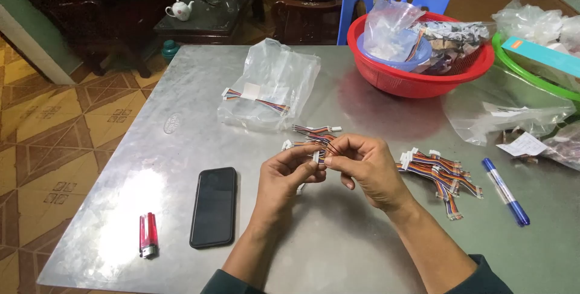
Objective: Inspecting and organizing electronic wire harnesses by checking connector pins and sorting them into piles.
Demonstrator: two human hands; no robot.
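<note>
A dull metal surface (338, 252) carries a black phone (213, 206) near its front left. Left of the phone lies a red lighter (148, 234); beyond it, a clear plastic bag (270, 85); far right, loose ribbon cables (438, 173), a blue pen (505, 192), and a red basket (417, 76).

Table (181, 149): bare sheet metal, dull brushed finish with soft glare patches. Phone (213, 207): glossy black glass face; lighter (148, 234): shiny translucent red plastic with a metal cap; basket (417, 79): smooth red plastic; bag (272, 82): thin clear crinkled plastic film. Wire bundle (314, 143) pinched between left hand (284, 176) and right hand (368, 167): smooth coloured plastic insulation, white matt plastic plugs.
</note>
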